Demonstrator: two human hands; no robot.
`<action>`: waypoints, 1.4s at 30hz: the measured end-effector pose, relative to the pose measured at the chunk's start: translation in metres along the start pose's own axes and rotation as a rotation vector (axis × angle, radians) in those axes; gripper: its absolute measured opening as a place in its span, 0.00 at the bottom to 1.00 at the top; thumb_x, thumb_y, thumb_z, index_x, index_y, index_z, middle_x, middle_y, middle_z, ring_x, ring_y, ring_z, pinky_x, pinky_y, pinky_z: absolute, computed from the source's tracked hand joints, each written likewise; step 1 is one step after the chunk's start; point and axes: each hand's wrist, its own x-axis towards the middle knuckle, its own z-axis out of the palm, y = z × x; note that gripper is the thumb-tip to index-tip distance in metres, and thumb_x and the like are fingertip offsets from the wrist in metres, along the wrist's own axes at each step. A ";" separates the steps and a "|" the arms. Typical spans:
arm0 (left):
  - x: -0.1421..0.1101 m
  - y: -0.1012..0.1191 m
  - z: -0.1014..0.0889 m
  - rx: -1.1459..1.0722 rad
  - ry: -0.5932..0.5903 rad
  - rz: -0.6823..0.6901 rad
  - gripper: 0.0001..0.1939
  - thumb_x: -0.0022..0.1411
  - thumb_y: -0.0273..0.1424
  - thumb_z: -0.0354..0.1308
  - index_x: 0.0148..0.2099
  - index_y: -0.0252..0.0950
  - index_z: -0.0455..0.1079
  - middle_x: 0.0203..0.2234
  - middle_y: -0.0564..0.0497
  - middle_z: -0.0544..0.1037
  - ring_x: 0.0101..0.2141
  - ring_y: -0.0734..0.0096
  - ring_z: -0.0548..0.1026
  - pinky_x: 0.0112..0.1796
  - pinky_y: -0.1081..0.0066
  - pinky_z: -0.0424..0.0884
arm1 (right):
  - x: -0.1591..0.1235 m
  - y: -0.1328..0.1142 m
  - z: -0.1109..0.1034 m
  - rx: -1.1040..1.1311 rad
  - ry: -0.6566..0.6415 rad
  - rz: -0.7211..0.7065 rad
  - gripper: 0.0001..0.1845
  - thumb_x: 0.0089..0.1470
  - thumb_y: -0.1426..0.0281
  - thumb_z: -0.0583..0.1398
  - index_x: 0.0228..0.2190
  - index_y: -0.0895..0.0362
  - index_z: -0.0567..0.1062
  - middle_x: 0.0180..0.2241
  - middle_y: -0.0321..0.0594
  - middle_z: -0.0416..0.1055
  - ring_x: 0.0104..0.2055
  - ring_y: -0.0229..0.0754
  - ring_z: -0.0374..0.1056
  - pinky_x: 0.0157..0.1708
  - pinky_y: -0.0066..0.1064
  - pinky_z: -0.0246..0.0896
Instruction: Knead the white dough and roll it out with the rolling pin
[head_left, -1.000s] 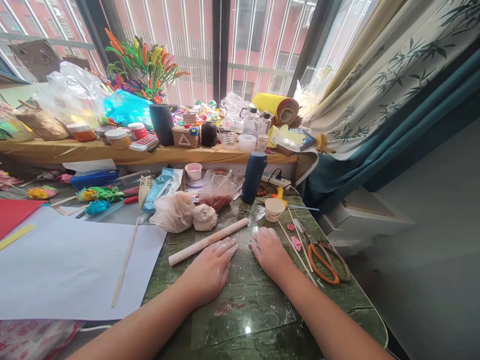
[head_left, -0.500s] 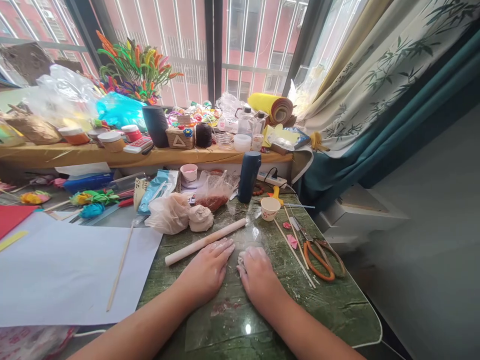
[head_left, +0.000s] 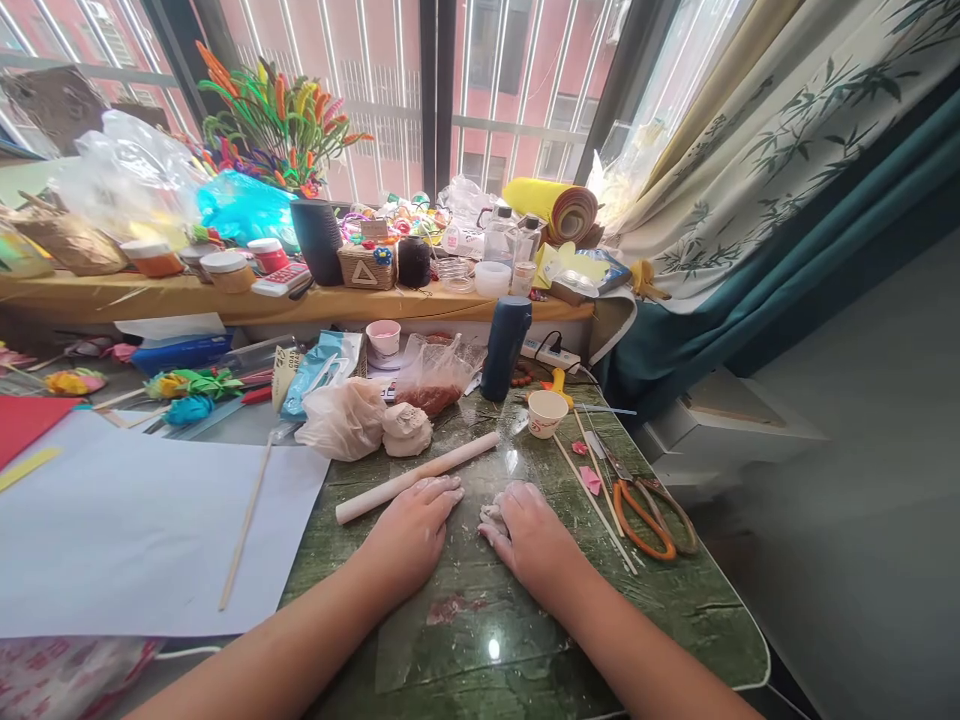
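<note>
My left hand lies flat on the green marble-patterned table, fingers stretched out, its fingertips just short of a pale wooden rolling pin. My right hand is curled over a small lump of pale dough or clay that peeks out at its left edge. Both hands look dusted with white powder. A clear plastic sheet covers the table under and in front of the hands.
Orange-handled scissors and thin wooden sticks lie to the right. A paper cup, a dark blue bottle, plastic bags and a white paper sheet with a long stick surround the hands. A cluttered shelf runs behind.
My right hand has gone from lying flat to curling around the pale lump, drawing it slightly toward me. My left hand has barely shifted. The view has moved a little.
</note>
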 end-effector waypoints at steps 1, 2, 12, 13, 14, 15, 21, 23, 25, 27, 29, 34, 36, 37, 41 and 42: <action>0.000 -0.001 0.001 -0.001 0.002 0.003 0.21 0.63 0.19 0.52 0.55 0.35 0.75 0.57 0.43 0.78 0.57 0.55 0.75 0.60 0.51 0.72 | 0.002 0.003 0.000 0.005 0.004 -0.002 0.06 0.65 0.66 0.60 0.37 0.55 0.70 0.39 0.46 0.71 0.43 0.52 0.66 0.46 0.44 0.64; 0.001 -0.001 0.001 -0.003 0.006 0.006 0.20 0.63 0.19 0.52 0.54 0.35 0.75 0.57 0.43 0.78 0.57 0.56 0.75 0.59 0.51 0.72 | 0.005 0.006 -0.001 0.014 0.011 0.010 0.07 0.66 0.66 0.58 0.36 0.55 0.70 0.38 0.45 0.71 0.42 0.51 0.66 0.46 0.43 0.64; 0.000 0.002 -0.002 0.004 -0.009 -0.020 0.21 0.62 0.19 0.54 0.55 0.35 0.75 0.57 0.43 0.78 0.57 0.54 0.75 0.59 0.50 0.72 | 0.006 0.006 -0.005 0.072 0.012 0.060 0.15 0.60 0.63 0.64 0.47 0.55 0.73 0.47 0.50 0.70 0.49 0.56 0.65 0.49 0.47 0.64; 0.000 0.002 -0.002 0.006 -0.009 -0.020 0.21 0.62 0.19 0.54 0.55 0.35 0.75 0.57 0.43 0.78 0.57 0.54 0.75 0.58 0.50 0.72 | 0.006 0.005 -0.005 0.078 -0.001 0.059 0.11 0.62 0.65 0.63 0.45 0.55 0.73 0.45 0.48 0.70 0.47 0.54 0.65 0.48 0.46 0.65; 0.001 0.002 -0.003 0.007 -0.008 -0.019 0.21 0.62 0.19 0.53 0.55 0.35 0.75 0.57 0.43 0.78 0.57 0.54 0.75 0.58 0.50 0.73 | 0.007 0.005 -0.004 0.083 -0.013 0.049 0.06 0.63 0.67 0.61 0.42 0.55 0.73 0.43 0.47 0.71 0.45 0.53 0.65 0.47 0.45 0.65; 0.001 0.002 -0.003 0.009 -0.006 -0.017 0.21 0.63 0.19 0.53 0.55 0.35 0.75 0.57 0.43 0.78 0.57 0.54 0.75 0.58 0.51 0.73 | 0.008 0.005 -0.003 0.081 -0.020 0.036 0.03 0.63 0.69 0.60 0.39 0.55 0.73 0.42 0.46 0.70 0.44 0.52 0.65 0.47 0.45 0.65; 0.002 0.003 -0.003 0.024 0.012 -0.012 0.19 0.63 0.19 0.54 0.53 0.36 0.75 0.56 0.43 0.78 0.56 0.55 0.76 0.58 0.52 0.73 | 0.010 0.009 -0.007 0.102 -0.055 -0.058 0.03 0.63 0.74 0.59 0.36 0.56 0.71 0.39 0.45 0.71 0.43 0.51 0.65 0.47 0.44 0.65; 0.003 0.004 -0.002 0.037 0.010 -0.011 0.18 0.63 0.20 0.55 0.53 0.35 0.75 0.56 0.42 0.78 0.55 0.53 0.76 0.57 0.50 0.73 | 0.008 0.011 -0.013 0.171 -0.107 -0.136 0.03 0.64 0.75 0.58 0.37 0.56 0.71 0.40 0.44 0.72 0.44 0.50 0.65 0.49 0.44 0.65; 0.003 0.005 -0.002 0.044 0.012 -0.010 0.17 0.62 0.20 0.55 0.53 0.34 0.75 0.55 0.42 0.78 0.55 0.52 0.76 0.57 0.50 0.73 | 0.007 0.013 -0.020 0.234 -0.144 -0.200 0.03 0.63 0.75 0.59 0.39 0.55 0.72 0.41 0.44 0.72 0.46 0.49 0.65 0.50 0.43 0.65; 0.002 0.005 -0.002 0.044 0.017 -0.009 0.18 0.63 0.20 0.54 0.52 0.35 0.74 0.55 0.42 0.79 0.56 0.52 0.76 0.57 0.50 0.73 | 0.005 0.014 -0.026 0.281 -0.165 -0.227 0.04 0.64 0.74 0.59 0.40 0.55 0.72 0.42 0.44 0.72 0.46 0.48 0.65 0.50 0.42 0.65; 0.002 0.005 -0.003 0.043 0.014 -0.011 0.18 0.63 0.20 0.54 0.53 0.35 0.74 0.55 0.42 0.78 0.56 0.53 0.75 0.57 0.50 0.73 | 0.003 0.015 -0.031 0.324 -0.175 -0.220 0.05 0.64 0.73 0.58 0.42 0.54 0.73 0.42 0.43 0.73 0.47 0.48 0.66 0.51 0.42 0.66; 0.003 0.006 -0.005 0.028 -0.007 -0.016 0.17 0.64 0.21 0.53 0.53 0.36 0.74 0.56 0.43 0.78 0.57 0.54 0.75 0.58 0.50 0.72 | -0.003 0.016 -0.033 0.456 -0.147 -0.155 0.07 0.65 0.70 0.58 0.43 0.53 0.75 0.43 0.44 0.74 0.47 0.48 0.67 0.52 0.43 0.65; 0.003 0.007 -0.006 0.023 -0.015 -0.018 0.17 0.65 0.21 0.53 0.53 0.36 0.74 0.56 0.43 0.78 0.57 0.54 0.75 0.58 0.50 0.72 | -0.004 0.019 -0.030 0.608 -0.065 0.009 0.08 0.65 0.66 0.58 0.41 0.54 0.76 0.41 0.43 0.74 0.44 0.46 0.69 0.48 0.40 0.67; 0.003 0.007 -0.006 0.024 -0.021 -0.020 0.17 0.65 0.21 0.53 0.53 0.35 0.74 0.57 0.43 0.78 0.57 0.53 0.74 0.58 0.49 0.72 | -0.003 0.021 -0.028 0.712 -0.012 0.129 0.08 0.65 0.64 0.58 0.41 0.54 0.76 0.39 0.42 0.74 0.41 0.45 0.69 0.44 0.38 0.67; 0.003 0.005 -0.005 0.028 -0.035 -0.019 0.17 0.64 0.21 0.53 0.53 0.34 0.75 0.56 0.41 0.78 0.57 0.51 0.74 0.58 0.48 0.72 | 0.003 0.025 -0.020 1.217 0.174 0.525 0.14 0.58 0.58 0.66 0.37 0.56 0.77 0.29 0.35 0.72 0.31 0.39 0.66 0.34 0.31 0.65; 0.002 0.005 -0.005 0.023 -0.031 -0.018 0.17 0.64 0.21 0.53 0.53 0.34 0.75 0.56 0.41 0.78 0.56 0.51 0.74 0.57 0.48 0.72 | 0.005 0.025 -0.020 1.356 0.215 0.584 0.14 0.56 0.58 0.67 0.36 0.56 0.77 0.29 0.35 0.73 0.31 0.39 0.67 0.34 0.31 0.66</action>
